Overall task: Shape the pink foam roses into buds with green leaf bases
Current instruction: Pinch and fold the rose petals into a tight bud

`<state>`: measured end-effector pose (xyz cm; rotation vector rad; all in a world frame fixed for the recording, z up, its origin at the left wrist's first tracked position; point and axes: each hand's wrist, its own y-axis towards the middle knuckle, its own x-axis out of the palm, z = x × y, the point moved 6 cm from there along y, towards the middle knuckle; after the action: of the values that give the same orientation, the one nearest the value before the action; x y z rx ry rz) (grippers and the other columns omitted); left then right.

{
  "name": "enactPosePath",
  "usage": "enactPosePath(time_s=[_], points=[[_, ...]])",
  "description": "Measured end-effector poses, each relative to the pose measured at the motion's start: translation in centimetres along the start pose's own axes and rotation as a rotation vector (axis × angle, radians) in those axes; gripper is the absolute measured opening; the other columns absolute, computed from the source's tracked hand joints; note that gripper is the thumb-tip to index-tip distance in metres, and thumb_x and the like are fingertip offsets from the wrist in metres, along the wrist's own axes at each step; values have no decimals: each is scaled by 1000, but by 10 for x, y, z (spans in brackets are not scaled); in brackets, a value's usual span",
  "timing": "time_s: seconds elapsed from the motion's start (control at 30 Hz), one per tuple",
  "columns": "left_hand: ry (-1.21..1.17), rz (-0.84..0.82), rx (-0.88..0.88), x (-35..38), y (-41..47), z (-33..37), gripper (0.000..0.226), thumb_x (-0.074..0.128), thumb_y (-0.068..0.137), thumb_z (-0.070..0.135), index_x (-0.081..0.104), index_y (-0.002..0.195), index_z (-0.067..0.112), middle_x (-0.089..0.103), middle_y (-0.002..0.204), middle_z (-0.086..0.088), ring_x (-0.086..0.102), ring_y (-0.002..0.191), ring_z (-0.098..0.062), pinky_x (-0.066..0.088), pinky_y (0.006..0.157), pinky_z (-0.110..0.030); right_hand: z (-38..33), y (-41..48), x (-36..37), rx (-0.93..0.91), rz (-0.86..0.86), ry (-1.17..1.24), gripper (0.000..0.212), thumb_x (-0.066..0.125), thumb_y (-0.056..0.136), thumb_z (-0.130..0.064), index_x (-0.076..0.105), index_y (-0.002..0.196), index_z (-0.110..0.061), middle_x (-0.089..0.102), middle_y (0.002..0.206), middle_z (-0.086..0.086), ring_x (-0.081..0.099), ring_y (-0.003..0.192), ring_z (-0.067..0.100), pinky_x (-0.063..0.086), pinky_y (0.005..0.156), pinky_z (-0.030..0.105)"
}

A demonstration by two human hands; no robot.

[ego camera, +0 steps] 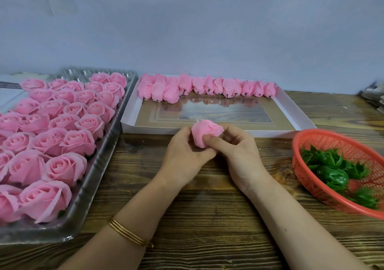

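Dozens of open pink roses fill a clear plastic tray at nine o'clock from the hands, on the wooden table. At twelve o'clock a shallow white box lies just beside the tray. A row of shaped buds is lined along its far wall, their dark stem ends pointing towards the person. Gold bangles circle the left wrist. In front of the box, the left hand curls its fingers round the nine o'clock side of one pink rose, which sits between both hands at the centre. The right hand grips the same rose from three o'clock, thumb pressed on its lower petals and fingers curled behind. At four o'clock, apart from the hands, an orange-red mesh basket holds green leaf bases
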<state>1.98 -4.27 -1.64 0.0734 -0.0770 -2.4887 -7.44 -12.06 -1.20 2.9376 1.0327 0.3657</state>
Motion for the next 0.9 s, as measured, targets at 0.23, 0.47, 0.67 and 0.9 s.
enactPosePath(time_s=[0.23, 0.47, 0.67, 0.9], points=[[18, -169, -48, 3, -1, 2, 5, 72, 81, 0, 71, 84, 4, 63, 59, -4, 57, 56, -11, 48, 53, -20, -3, 0, 11, 38, -203, 10, 22, 74, 72, -3, 65, 88, 9, 53, 64, 27, 52, 49, 27, 47, 57, 34], [-20, -242, -16, 9, -5, 9, 20, 70, 84, 0, 62, 71, 14, 52, 55, 9, 46, 52, -5, 38, 52, -16, -2, -3, 16, 107, -281, 102, 21, 58, 71, -3, 67, 86, 7, 61, 84, 24, 59, 75, 31, 53, 70, 33], [127, -162, 80, 6, -4, 12, 15, 75, 82, 7, 71, 96, 5, 73, 91, -8, 65, 82, -14, 52, 80, -31, -6, -3, 14, 162, -203, 312, 23, 56, 75, -19, 73, 76, -3, 69, 78, 9, 65, 79, 19, 52, 78, 28], [230, -152, 95, 7, -6, 11, 18, 76, 72, 26, 71, 89, 21, 73, 85, 2, 68, 85, -19, 54, 83, -49, -3, -2, 12, 191, -140, 190, 33, 62, 68, -11, 61, 97, 5, 61, 84, 17, 59, 78, 23, 49, 75, 29]])
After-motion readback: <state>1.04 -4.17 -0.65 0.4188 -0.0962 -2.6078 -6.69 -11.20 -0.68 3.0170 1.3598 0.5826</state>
